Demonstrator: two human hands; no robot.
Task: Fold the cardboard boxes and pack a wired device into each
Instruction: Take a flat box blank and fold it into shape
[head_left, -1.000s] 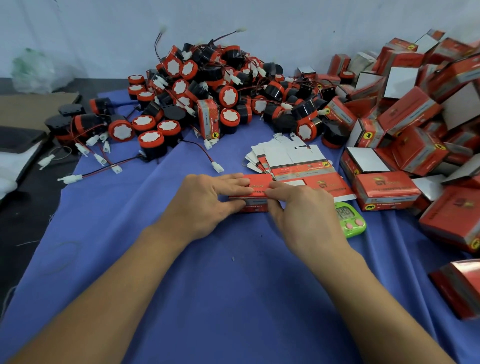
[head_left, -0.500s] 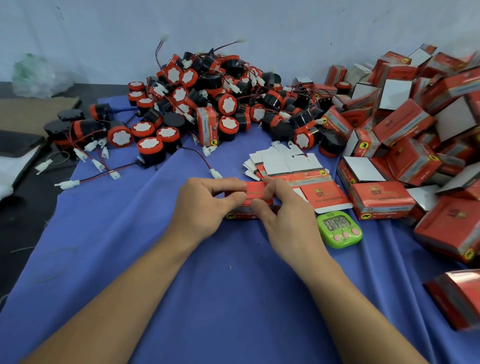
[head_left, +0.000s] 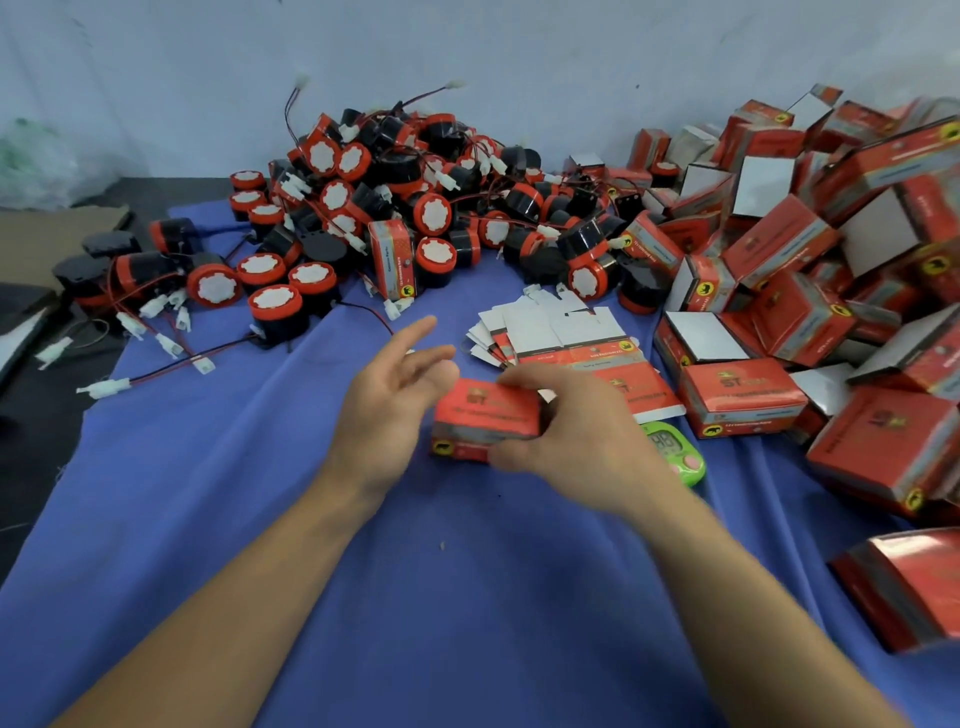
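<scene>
A red cardboard box (head_left: 485, 418), opened into its box shape, sits just above the blue cloth at the centre. My right hand (head_left: 582, 441) grips it from the right, thumb under its front edge and fingers over its top. To the left of the box, my left hand (head_left: 387, 400) has its fingers spread and straight, holding nothing. A stack of flat unfolded boxes (head_left: 566, 338) lies just behind. A heap of black-and-red round wired devices (head_left: 395, 208) with white connectors fills the back of the cloth.
Many folded red boxes (head_left: 810, 260) are piled along the right side. A green timer (head_left: 675, 452) lies partly hidden behind my right hand. One upright box (head_left: 392, 265) stands among the devices. Loose wires with white plugs (head_left: 156, 332) trail at the left, near the cloth's edge.
The flat box has been squeezed open into a box shape and lifted a little. My left hand let go of it and spread open; my right hand now holds it alone.
</scene>
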